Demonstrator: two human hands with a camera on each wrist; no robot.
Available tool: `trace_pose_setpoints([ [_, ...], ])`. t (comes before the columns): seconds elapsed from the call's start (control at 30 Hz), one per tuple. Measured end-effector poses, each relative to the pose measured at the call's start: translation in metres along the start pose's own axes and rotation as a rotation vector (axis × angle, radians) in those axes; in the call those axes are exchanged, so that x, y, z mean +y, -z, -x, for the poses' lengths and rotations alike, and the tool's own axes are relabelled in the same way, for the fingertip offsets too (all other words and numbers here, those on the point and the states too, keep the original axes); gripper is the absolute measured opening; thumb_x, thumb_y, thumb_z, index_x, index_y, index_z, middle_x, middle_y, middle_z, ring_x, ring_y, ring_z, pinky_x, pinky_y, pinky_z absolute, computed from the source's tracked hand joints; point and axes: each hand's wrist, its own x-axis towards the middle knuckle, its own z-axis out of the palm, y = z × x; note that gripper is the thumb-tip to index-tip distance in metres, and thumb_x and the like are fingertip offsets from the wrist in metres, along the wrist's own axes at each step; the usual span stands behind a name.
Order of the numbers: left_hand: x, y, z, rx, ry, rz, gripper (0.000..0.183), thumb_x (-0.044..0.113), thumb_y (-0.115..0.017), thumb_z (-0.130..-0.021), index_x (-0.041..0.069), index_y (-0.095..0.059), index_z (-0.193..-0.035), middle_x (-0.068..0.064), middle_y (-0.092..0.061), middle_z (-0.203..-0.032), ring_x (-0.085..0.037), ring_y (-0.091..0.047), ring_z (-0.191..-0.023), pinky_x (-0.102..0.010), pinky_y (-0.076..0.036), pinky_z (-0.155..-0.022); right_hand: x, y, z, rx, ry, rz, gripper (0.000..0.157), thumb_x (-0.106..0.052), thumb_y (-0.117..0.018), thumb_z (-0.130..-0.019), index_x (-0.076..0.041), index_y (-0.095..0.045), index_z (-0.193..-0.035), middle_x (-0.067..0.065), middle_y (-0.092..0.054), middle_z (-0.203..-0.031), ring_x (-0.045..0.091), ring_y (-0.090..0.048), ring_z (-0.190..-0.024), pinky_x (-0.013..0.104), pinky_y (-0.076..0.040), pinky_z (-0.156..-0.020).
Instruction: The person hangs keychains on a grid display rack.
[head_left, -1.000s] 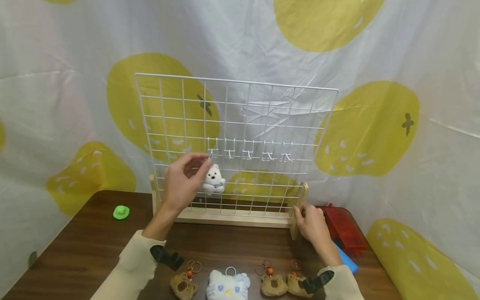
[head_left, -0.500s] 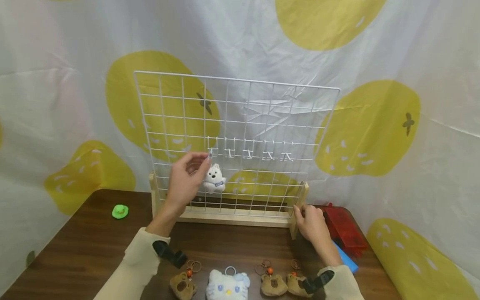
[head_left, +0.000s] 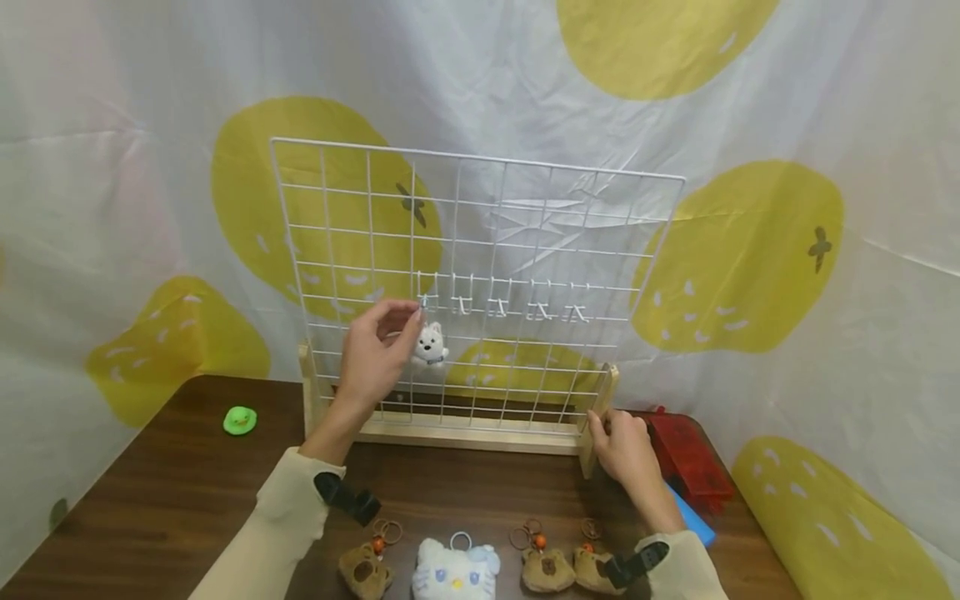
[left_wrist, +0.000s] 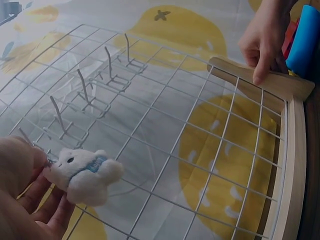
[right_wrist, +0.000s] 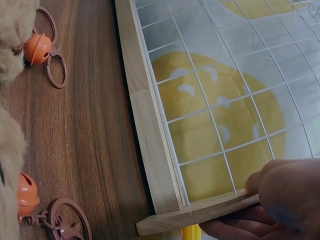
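Note:
A small white plush dog keychain (head_left: 432, 342) with a blue band at its neck hangs from my left hand (head_left: 375, 350), whose thumb and fingertips pinch it at the top. Its clasp is mostly hidden by the fingers. That hand is at the leftmost of several white hooks (head_left: 499, 307) on a white wire grid (head_left: 480, 242); whether the clasp is over the hook's prong I cannot tell. In the left wrist view, the plush dog (left_wrist: 90, 175) lies in front of the grid. My right hand (head_left: 624, 446) grips the grid's right wooden upright (head_left: 609, 385).
On the brown table (head_left: 150, 500), a white cat plush (head_left: 456, 575) and brown plush keychains (head_left: 547, 572) with orange bells lie along the front. A green duck (head_left: 240, 421) is at left. A red box (head_left: 686, 454) and a blue object (head_left: 696, 521) are at right.
My left hand has shifted slightly up and right with the plush dog, closer to the leftmost hook. The right hand keeps its place on the upright.

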Motion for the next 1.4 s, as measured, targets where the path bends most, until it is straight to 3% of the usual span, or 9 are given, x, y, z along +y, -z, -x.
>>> trace_pose_setpoints([
  [0.3,-0.017,0.022,0.024,0.051,-0.042,-0.110,0.023,0.017,-0.074,-0.104,0.001,-0.074,-0.122,-0.014,-0.077,-0.123,-0.025,-0.074,-0.118,-0.022,-0.059,-0.103,0.059,-0.046,-0.004,0.094,0.111,-0.028,0.055,-0.047,-0.060,-0.109,-0.015,-0.059,-0.065,0.003,-0.056,-0.055,0.022,-0.052,-0.050,0.051,-0.042,-0.049],
  [0.43,-0.033,0.046,0.051,0.039,-0.012,-0.236,0.022,0.023,-0.073,-0.106,0.008,-0.075,-0.121,-0.009,-0.078,-0.121,-0.021,-0.074,-0.116,-0.016,-0.058,-0.099,0.034,-0.029,0.002,0.023,0.049,-0.041,0.050,-0.033,-0.062,-0.110,-0.011,-0.061,-0.065,0.007,-0.058,-0.056,0.023,-0.054,-0.050,0.048,-0.045,-0.049],
  [0.53,-0.048,0.064,0.077,-0.032,0.046,-0.330,0.021,0.028,-0.073,-0.106,0.014,-0.076,-0.121,-0.004,-0.079,-0.119,-0.014,-0.075,-0.112,-0.015,-0.059,-0.093,0.010,-0.012,0.006,-0.031,-0.009,-0.015,0.043,-0.022,-0.065,-0.108,-0.006,-0.065,-0.069,0.010,-0.063,-0.059,0.024,-0.060,-0.052,0.043,-0.050,-0.051],
  [0.63,-0.063,0.077,0.101,-0.161,0.099,-0.377,0.017,0.026,-0.075,-0.104,0.016,-0.077,-0.118,0.000,-0.080,-0.112,-0.009,-0.076,-0.101,-0.019,-0.062,-0.086,0.001,-0.004,0.002,-0.038,-0.023,0.008,0.041,-0.021,-0.065,-0.109,-0.005,-0.067,-0.071,0.011,-0.066,-0.061,0.025,-0.063,-0.055,0.044,-0.053,-0.054],
  [0.8,-0.079,0.086,0.133,-0.451,0.131,-0.455,0.010,0.020,-0.079,-0.101,0.018,-0.079,-0.110,0.006,-0.080,-0.100,-0.001,-0.071,-0.084,-0.022,-0.060,-0.074,0.042,-0.026,-0.013,0.043,0.041,-0.013,0.048,-0.035,-0.064,-0.109,-0.011,-0.065,-0.068,0.008,-0.063,-0.059,0.028,-0.059,-0.054,0.053,-0.047,-0.052],
  [0.9,-0.082,0.083,0.145,-0.554,0.148,-0.480,0.011,0.020,-0.080,-0.099,0.014,-0.079,-0.109,0.006,-0.079,-0.097,0.001,-0.067,-0.079,-0.021,-0.058,-0.069,0.060,-0.037,-0.019,0.077,0.061,0.028,0.050,-0.042,-0.061,-0.109,-0.017,-0.063,-0.066,0.002,-0.061,-0.057,0.023,-0.058,-0.053,0.057,-0.047,-0.053],
  [0.97,-0.083,0.080,0.150,-0.588,0.152,-0.483,0.014,0.019,-0.081,-0.098,0.011,-0.078,-0.109,0.004,-0.079,-0.097,0.002,-0.065,-0.077,-0.020,-0.057,-0.066,0.063,-0.040,-0.019,0.098,0.072,0.045,0.049,-0.042,-0.061,-0.109,-0.018,-0.063,-0.066,0.000,-0.061,-0.057,0.023,-0.059,-0.053,0.059,-0.047,-0.053],
  [1.17,-0.086,0.071,0.154,-0.628,0.181,-0.519,0.029,0.027,-0.090,-0.090,0.006,-0.080,-0.107,0.004,-0.076,-0.089,0.002,-0.062,-0.074,-0.020,-0.055,-0.065,0.032,-0.020,-0.009,0.050,0.033,-0.028,0.042,-0.030,-0.064,-0.107,-0.007,-0.068,-0.072,0.010,-0.067,-0.063,0.037,-0.066,-0.062,0.061,-0.053,-0.060],
  [1.4,-0.087,0.063,0.156,-0.635,0.165,-0.545,0.025,0.019,-0.096,-0.080,0.009,-0.081,-0.097,0.004,-0.074,-0.086,-0.003,-0.063,-0.076,-0.020,-0.056,-0.068,0.064,-0.046,-0.017,0.075,0.051,0.017,0.053,-0.051,-0.058,-0.109,-0.017,-0.065,-0.070,0.001,-0.061,-0.058,0.027,-0.060,-0.055,0.057,-0.045,-0.052],
])
